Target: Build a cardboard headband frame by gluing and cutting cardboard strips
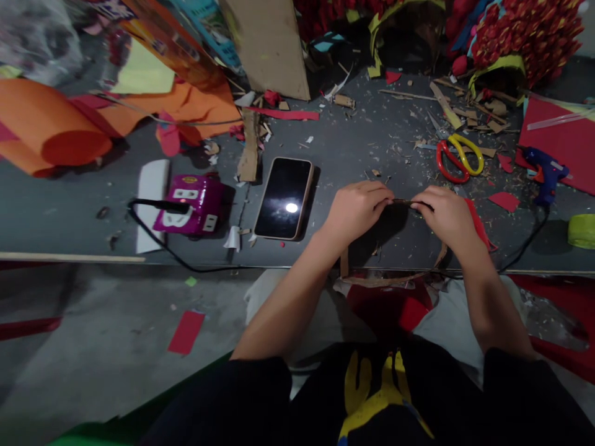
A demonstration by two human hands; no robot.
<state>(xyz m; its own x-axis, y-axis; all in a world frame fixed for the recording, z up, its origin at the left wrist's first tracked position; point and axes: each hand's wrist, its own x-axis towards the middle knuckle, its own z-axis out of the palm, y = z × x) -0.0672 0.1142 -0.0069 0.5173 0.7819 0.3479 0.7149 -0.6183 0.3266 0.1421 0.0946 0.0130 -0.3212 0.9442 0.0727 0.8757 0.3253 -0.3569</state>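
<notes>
A thin brown strip (402,201) is stretched level between my two hands, just over the dark grey table (344,145). My left hand (360,209) pinches its left end, and my right hand (444,214) pinches its right end, fingers closed on both sides. Under and between my forearms, at the table's front edge, a curved cardboard strip (395,280) shows in part. A phone (284,198) with a dark screen lies left of my left hand. Scissors (458,155) with red and yellow handles rest beyond my right hand.
At the left stand a purple power socket (193,204) with a black cable and an orange paper roll (69,127). A blue glue gun (546,170) and a green tape roll (582,231) are at the right. Cardboard scraps and red decorated pieces (525,40) line the back.
</notes>
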